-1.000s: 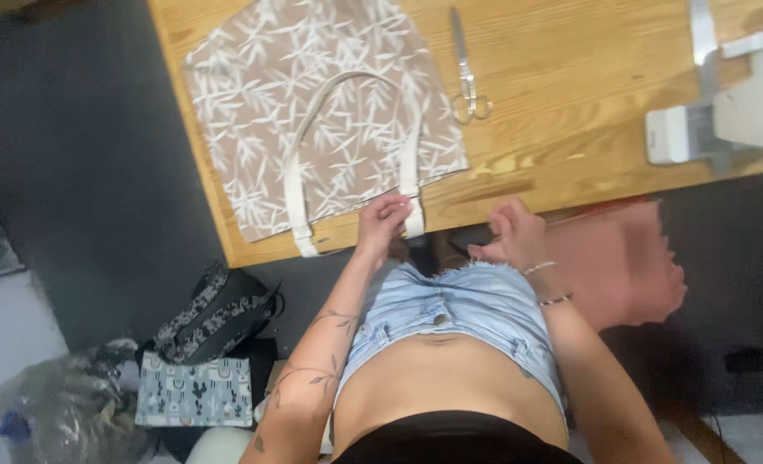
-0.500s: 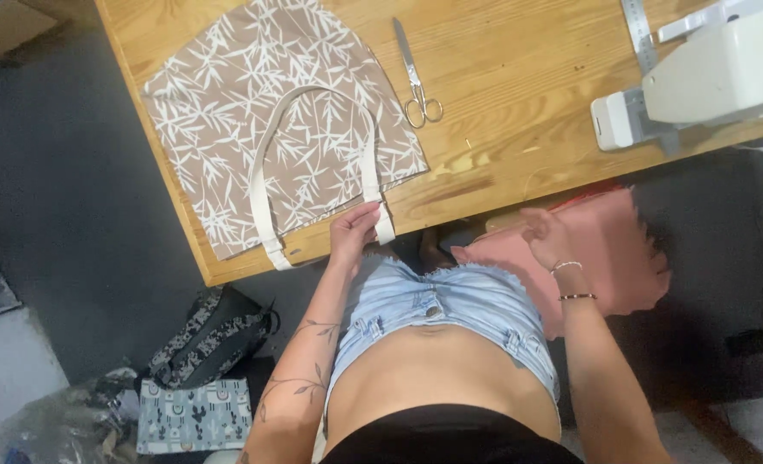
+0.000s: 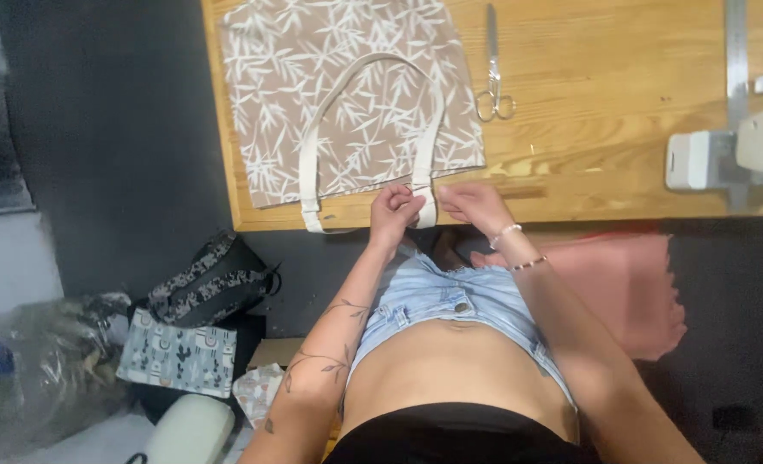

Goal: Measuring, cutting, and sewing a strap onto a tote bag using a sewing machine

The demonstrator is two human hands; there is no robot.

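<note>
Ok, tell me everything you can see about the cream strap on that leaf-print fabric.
The cream strap is a flat woven-looking band laid in an arch on the tan leaf-print fabric on the wooden table. Its two ends run down to the fabric's near edge; the far-left end overhangs the table edge slightly. The left hand and right hand both pinch at the other end. Nothing else touches it; the scissors lie apart.

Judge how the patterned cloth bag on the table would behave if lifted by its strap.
The bag lies flat, so it would probably sag and fold. Its strap curves loosely, so it is likely floppy. With both hands only pinching the strap end, it seems light.
</note>
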